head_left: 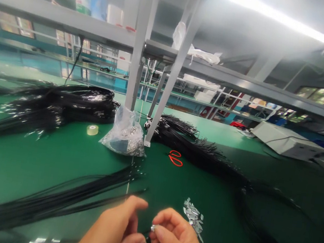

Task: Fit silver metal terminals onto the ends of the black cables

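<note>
My left hand (118, 230) and my right hand (177, 240) meet at the bottom centre over a green table (53, 162). The right hand's fingers pinch a small silver metal clip (153, 227). The left hand's fingers are curled close to the clip, pinched on what looks like a thin black wire end, mostly hidden. A small pile of silver clips (193, 218) lies just right of my right hand. A bundle of black wires (58, 195) fans out from the left toward my hands.
Coiled black cable bundles (71, 102) lie at the back left, another long bundle (205, 155) at the right. A plastic bag of metal parts (125, 134), a tape roll (92, 130), red scissors (175, 158) and grey frame legs (166, 94) stand mid-table. A white box (288, 141) sits far right.
</note>
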Motion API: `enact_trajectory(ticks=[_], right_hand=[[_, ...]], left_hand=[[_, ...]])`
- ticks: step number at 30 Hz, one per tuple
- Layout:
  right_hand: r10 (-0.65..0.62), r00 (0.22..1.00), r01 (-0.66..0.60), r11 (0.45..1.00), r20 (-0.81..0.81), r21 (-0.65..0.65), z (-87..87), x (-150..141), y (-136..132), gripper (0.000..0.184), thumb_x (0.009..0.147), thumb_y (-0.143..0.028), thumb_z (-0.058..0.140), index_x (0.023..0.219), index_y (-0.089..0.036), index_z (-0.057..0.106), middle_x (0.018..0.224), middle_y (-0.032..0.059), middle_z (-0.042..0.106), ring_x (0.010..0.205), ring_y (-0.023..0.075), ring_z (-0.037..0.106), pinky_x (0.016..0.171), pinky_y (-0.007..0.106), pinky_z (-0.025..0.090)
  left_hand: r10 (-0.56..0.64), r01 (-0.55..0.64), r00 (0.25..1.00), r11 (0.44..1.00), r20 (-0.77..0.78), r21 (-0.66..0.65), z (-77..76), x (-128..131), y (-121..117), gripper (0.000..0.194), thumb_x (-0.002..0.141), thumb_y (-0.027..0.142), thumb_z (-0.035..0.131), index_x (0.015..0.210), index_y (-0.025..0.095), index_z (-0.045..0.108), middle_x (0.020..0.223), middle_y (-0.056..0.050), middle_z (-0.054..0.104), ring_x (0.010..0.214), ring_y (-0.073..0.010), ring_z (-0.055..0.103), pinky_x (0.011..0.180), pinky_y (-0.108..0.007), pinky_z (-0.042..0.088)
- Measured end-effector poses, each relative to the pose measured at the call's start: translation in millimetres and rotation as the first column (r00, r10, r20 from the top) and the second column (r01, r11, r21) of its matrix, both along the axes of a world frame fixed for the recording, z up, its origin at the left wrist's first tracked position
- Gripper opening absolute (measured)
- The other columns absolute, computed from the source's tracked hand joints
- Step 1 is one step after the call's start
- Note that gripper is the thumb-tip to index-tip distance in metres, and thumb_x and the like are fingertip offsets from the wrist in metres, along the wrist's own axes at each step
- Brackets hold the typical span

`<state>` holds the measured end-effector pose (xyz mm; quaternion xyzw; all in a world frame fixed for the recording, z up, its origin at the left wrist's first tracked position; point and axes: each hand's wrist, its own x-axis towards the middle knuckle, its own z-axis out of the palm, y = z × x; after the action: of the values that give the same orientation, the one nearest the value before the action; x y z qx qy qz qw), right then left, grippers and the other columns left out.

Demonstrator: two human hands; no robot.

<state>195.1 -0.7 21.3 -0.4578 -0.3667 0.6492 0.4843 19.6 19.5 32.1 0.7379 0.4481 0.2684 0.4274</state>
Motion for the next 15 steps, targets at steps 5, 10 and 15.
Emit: enact_trajectory(ticks=[5,10,15], right_hand=[[0.099,0.971,-0.108,0.994,0.218,0.032,19.4,5.4,3.2,0.014,0.070,-0.027,0.071,0.074,-0.014,0.067,0.060,0.0007,0.063,0.057,0.0120,0.054,0.057,0.024,0.042],[0.123,0.953,-0.141,0.989,0.275,0.045,25.9,4.9,3.9,0.017,0.069,-0.030,0.070,0.073,-0.014,0.066,0.060,0.0008,0.062,0.057,0.0119,0.053,0.056,0.024,0.042],[0.093,0.992,-0.088,0.994,0.083,-0.059,7.3,-4.2,4.3,0.016,0.063,-0.026,0.070,0.067,-0.015,0.059,0.053,-0.0025,0.057,0.049,0.0092,0.048,0.050,0.022,0.039]], left_hand=[[-0.091,0.101,0.992,0.988,0.087,-0.118,6.5,-4.0,10.0,0.035,0.068,0.010,0.054,0.103,0.017,0.051,0.062,0.010,0.048,0.054,-0.0084,0.042,0.052,-0.018,0.031],[-0.084,0.098,0.989,0.988,0.118,-0.116,7.3,-4.9,10.5,0.030,0.069,0.010,0.054,0.098,0.017,0.051,0.062,0.010,0.048,0.054,-0.0079,0.042,0.052,-0.018,0.030],[-0.063,0.062,0.998,0.997,-0.015,-0.052,10.7,-0.2,6.1,0.029,0.069,0.005,0.055,0.094,0.019,0.055,0.065,0.008,0.050,0.060,-0.0095,0.044,0.056,-0.019,0.031]])
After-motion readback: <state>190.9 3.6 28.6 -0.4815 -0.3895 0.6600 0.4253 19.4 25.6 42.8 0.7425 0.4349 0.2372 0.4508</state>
